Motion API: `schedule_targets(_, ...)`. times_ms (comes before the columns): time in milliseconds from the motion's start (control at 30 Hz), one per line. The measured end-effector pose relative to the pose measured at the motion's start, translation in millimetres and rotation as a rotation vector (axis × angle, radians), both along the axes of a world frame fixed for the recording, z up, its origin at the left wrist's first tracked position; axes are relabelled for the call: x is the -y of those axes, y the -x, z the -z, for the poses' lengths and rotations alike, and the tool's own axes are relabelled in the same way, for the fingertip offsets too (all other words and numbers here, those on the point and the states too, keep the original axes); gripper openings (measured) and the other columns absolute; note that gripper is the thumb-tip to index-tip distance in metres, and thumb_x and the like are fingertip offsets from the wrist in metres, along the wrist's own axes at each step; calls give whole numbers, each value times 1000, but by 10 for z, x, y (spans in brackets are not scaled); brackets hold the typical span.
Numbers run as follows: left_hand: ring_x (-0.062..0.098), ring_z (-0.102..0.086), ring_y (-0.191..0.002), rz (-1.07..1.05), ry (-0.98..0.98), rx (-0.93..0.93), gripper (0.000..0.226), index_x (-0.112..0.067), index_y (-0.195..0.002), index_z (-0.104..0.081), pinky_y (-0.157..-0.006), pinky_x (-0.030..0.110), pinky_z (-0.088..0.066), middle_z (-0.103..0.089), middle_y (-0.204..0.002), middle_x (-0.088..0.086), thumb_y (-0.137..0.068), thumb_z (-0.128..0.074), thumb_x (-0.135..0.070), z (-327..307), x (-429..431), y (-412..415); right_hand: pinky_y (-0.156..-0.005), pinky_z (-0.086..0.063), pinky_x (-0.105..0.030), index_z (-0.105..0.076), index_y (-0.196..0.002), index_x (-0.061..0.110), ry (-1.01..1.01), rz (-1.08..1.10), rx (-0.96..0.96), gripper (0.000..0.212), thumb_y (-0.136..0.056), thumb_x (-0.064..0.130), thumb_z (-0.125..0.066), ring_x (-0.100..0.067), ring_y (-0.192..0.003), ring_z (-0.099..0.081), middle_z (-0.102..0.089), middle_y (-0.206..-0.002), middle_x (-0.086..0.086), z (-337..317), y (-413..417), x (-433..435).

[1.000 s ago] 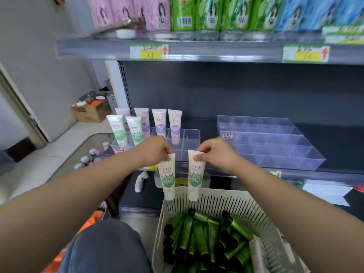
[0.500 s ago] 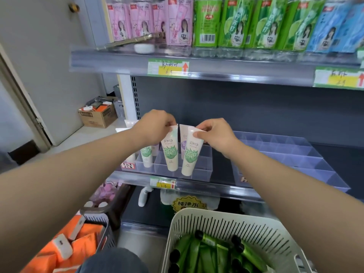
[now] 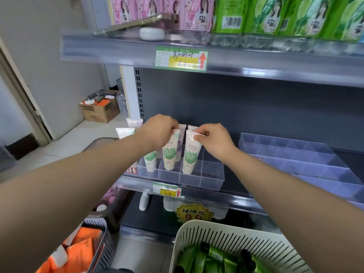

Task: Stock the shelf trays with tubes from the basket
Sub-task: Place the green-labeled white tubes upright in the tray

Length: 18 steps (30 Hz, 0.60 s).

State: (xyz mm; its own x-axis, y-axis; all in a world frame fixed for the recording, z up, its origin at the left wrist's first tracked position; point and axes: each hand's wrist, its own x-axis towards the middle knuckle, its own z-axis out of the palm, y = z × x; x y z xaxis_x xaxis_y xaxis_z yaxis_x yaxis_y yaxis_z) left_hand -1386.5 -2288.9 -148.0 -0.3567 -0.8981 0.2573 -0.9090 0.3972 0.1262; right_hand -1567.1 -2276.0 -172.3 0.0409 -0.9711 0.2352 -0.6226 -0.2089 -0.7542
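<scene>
**Desk:** What can you read from the head view?

**Operator:** Lowest down, I see a yellow starburst sign point(image 3: 194, 213) reading 纯净水, then 9.9. The lower tag point(image 3: 169, 192) has a red arrow and handwriting, possibly 3.9. The upper tag point(image 3: 182, 59) has a red arrow too, and its scrawl ends in what I take for 6.8.

**Desk:** And the stock?

**Operator:** The left tube point(image 3: 170, 152) and right tube point(image 3: 192, 154) carry a dark three-character brand, which I read as 美加净. The green print under it is too small. The pink packs point(image 3: 197, 14) and green bottles point(image 3: 264, 16) each show 中. One bottle bears a barcode point(image 3: 232, 22), digits illegible.
</scene>
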Motion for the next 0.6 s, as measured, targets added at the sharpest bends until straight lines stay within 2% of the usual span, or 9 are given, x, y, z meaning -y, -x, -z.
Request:
schedule_targets(100,30,-61,-90,-9,-18,7,28,-17,-105,-67,-80,38,-51,-68,-103,7,-90,-45,-8,91,64,-37,-45,-36,-3,-73,-89,10,-4,-11,-21,14,-83,5,-62,-3,-64,-58,-67,-86,2,74,-32,60)
schedule_targets(233,28,-61,-94,5,-35,2,28,-15,-107,-68,-84,38,-51,-68,-107,7,-92,-46,-7,162,120,-55,-62,-44,-15,-74,-90,11,-20,-21,-24,16,-83,4,-62,-10,-78,-60,-70,-91,0,130,-66,111)
schedule_targets(300,28,-61,-94,15,-44,2,29,-15,-108,-68,-84,37,-51,-68,-109,7,-92,-46,-7,192,130,-46,-69,-43,-21,-74,-91,11,-29,-24,-28,16,-83,4,-61,-10,-82,-60,-71,-94,-1,147,-77,116)
schedule_targets(600,25,-55,-98,12,-6,62,31,-14,-113,-62,-83,37,-49,-63,-109,10,-91,-43,-3,232,92,-8,-71,-42,-23,-69,-104,11,-48,-17,-69,26,-86,3,-52,-14,-93,-59,-67,-108,-1,138,-118,37)
